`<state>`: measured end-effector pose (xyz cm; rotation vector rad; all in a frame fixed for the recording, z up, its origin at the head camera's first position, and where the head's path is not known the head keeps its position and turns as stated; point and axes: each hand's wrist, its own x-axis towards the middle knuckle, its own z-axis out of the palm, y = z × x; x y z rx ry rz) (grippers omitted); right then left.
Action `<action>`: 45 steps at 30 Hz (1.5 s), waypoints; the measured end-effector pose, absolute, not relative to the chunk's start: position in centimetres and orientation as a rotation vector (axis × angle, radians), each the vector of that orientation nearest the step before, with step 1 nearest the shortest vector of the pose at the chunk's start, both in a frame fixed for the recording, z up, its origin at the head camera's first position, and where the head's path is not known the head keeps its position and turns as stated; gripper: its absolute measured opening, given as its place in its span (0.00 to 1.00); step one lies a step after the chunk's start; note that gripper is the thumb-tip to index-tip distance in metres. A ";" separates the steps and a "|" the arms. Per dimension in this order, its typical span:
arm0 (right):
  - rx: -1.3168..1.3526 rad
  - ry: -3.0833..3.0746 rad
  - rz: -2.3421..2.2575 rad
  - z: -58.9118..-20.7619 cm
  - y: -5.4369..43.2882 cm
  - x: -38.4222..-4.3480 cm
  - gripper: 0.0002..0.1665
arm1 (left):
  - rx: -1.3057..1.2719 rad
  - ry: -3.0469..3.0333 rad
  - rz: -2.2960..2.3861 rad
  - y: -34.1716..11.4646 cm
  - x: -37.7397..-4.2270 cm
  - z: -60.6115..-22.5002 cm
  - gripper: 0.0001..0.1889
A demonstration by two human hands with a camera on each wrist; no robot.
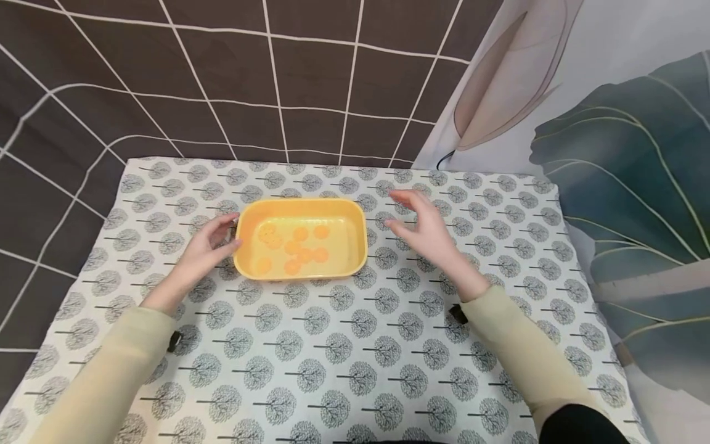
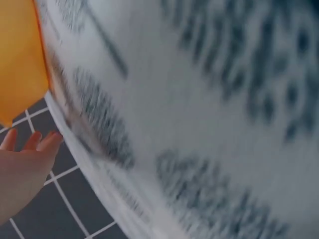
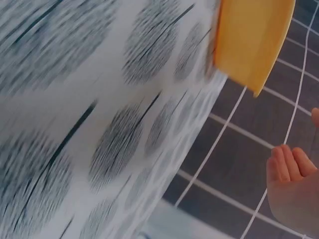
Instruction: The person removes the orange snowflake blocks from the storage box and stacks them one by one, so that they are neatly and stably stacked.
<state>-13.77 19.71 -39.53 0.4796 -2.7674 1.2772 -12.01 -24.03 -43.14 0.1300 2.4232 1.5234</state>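
Observation:
A yellow rectangular plastic basin (image 1: 299, 275) with rounded corners sits on the patterned cloth. Several orange round shapes (image 1: 300, 234) show on its bottom; whether they are loose pieces or a print I cannot tell. My left hand (image 1: 205, 250) is at the basin's left end, its thumb and fingertips at or just beside the rim, not wrapped round it. To the right of the basin, my right hand (image 1: 424, 231) is held apart from it, thumb and fingers spread with nothing between them. The basin's side (image 3: 251, 40) also shows in the right wrist view.
White cloth (image 1: 333, 345) with grey tree prints covers the table. Behind it hangs dark brown fabric (image 1: 222, 74) with a white grid. A curtain with large leaves (image 1: 638, 142) hangs at the right. A thin black cable (image 1: 444, 161) shows at the back edge.

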 end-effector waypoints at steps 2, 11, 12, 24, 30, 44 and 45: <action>0.501 -2.744 1.369 -39.5 18.7 -14.0 0.35 | 0.097 2.346 1.584 -23.8 -12.0 -43.5 0.38; 0.679 -2.796 1.600 -40.5 14.2 -15.6 0.24 | 0.058 2.256 1.703 -23.5 -12.1 -44.2 0.37; 0.704 -2.813 1.604 -40.7 13.7 -15.8 0.24 | 0.061 2.248 1.713 -23.5 -12.2 -44.2 0.37; 1.084 -3.051 1.448 -41.7 9.6 -18.1 0.19 | 0.137 1.904 2.004 -23.9 -12.5 -45.6 0.37; 1.233 -3.193 1.178 -41.7 8.5 -18.9 0.20 | 0.235 1.715 2.116 -24.7 -12.6 -46.9 0.40; 1.426 -3.315 0.893 -42.9 7.0 -19.5 0.22 | 0.231 1.641 2.132 -24.8 -12.6 -47.1 0.40; 1.421 -3.319 0.877 -42.9 7.0 -19.4 0.22 | 0.229 1.642 2.132 -24.8 -12.7 -47.1 0.40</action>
